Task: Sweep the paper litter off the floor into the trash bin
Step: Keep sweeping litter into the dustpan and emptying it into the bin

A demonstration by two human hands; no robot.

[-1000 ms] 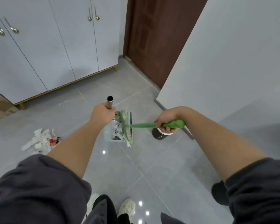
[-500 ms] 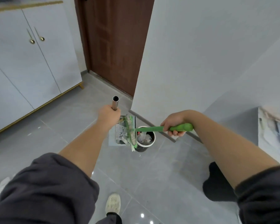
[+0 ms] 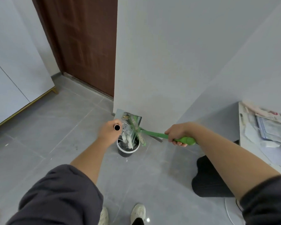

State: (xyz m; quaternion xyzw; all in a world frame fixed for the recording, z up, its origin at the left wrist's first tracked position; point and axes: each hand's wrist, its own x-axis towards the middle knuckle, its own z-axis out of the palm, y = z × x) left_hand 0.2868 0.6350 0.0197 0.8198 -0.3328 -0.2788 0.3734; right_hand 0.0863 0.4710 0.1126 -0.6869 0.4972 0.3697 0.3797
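Cabinet (image 3: 15, 70): white, at the far left, standing on the grey tiled floor (image 3: 55, 135) with a gold strip along its base.
Door (image 3: 81, 46): dark brown and closed, between the cabinet and the corner of the white wall (image 3: 169, 62).
Left hand (image 3: 109, 132): clenched around a metal tube (image 3: 117, 127), whose open end points up toward the camera; the dark sleeve is pushed back along the forearm.
Dustpan (image 3: 120, 114): grey, on the lower end of that tube, tipped steeply above the trash bin and close to the wall corner.
Paper litter (image 3: 127, 138): white crumpled pieces hang from the lower lip of the dustpan and reach down into the mouth of the trash bin; more white paper lies inside it.
Trash bin (image 3: 126, 153): small, round and dark with a white rim, upright on the floor directly under the dustpan, near the foot of the wall.
Broom (image 3: 154, 133): green, its bristled head pressed against the inside of the dustpan, its shaft slanting down to the right.
Right hand (image 3: 177, 134): grasping the broom's thick green grip, fingers wrapped round it.
Shoes (image 3: 138, 211): pale, at the bottom edge, behind the bin.
Bench (image 3: 246, 140): white, at the far right, with loose papers (image 3: 272, 129) piled on it.
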